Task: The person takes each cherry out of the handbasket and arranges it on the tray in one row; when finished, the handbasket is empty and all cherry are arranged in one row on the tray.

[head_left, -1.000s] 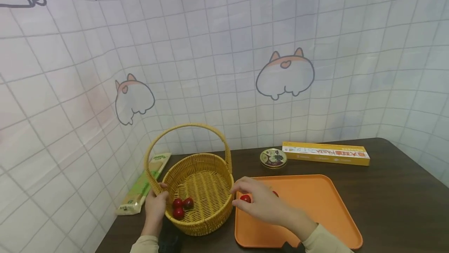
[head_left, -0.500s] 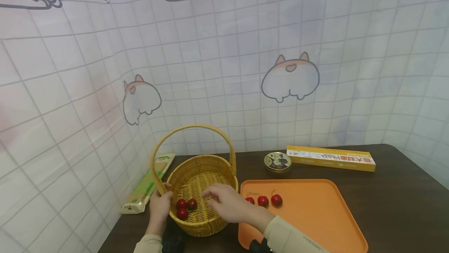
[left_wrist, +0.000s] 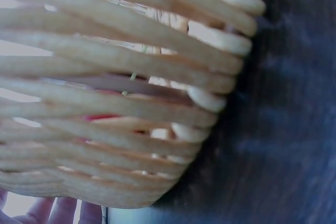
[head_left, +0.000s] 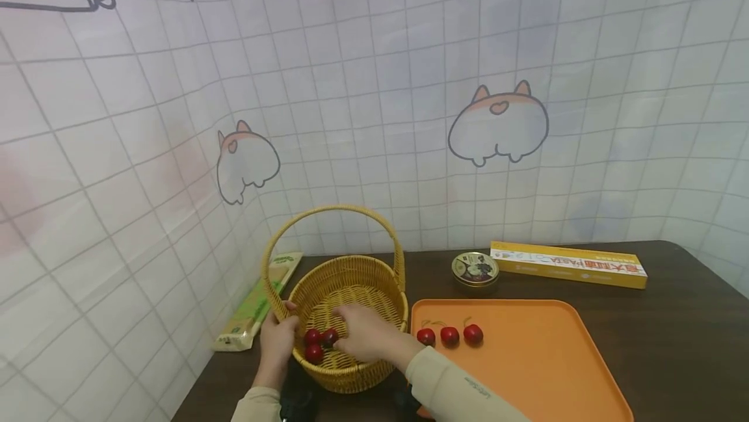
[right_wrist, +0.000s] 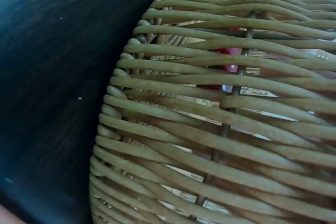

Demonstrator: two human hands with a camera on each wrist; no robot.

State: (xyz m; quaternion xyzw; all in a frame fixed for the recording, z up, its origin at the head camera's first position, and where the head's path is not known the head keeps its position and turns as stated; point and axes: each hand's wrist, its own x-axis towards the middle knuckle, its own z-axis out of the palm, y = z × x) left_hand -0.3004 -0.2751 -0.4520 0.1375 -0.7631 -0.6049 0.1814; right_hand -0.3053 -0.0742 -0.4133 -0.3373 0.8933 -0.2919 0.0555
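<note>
Cherry: your right hand [head_left: 359, 339] is now lowering inside the basket [head_left: 374, 279], fingers curled; whether it is gripping a cherry I cannot tell.
Basket: your left hand [head_left: 276, 339] is gripping its left rim.
Tray [head_left: 526, 357]: three cherries [head_left: 449, 335] are lying at its far left.

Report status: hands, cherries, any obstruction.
Left hand grips the woven yellow wicker basket rim. Right hand inside, at the red cherries. Three more on the orange plastic tray. Nothing obstructing.
</note>
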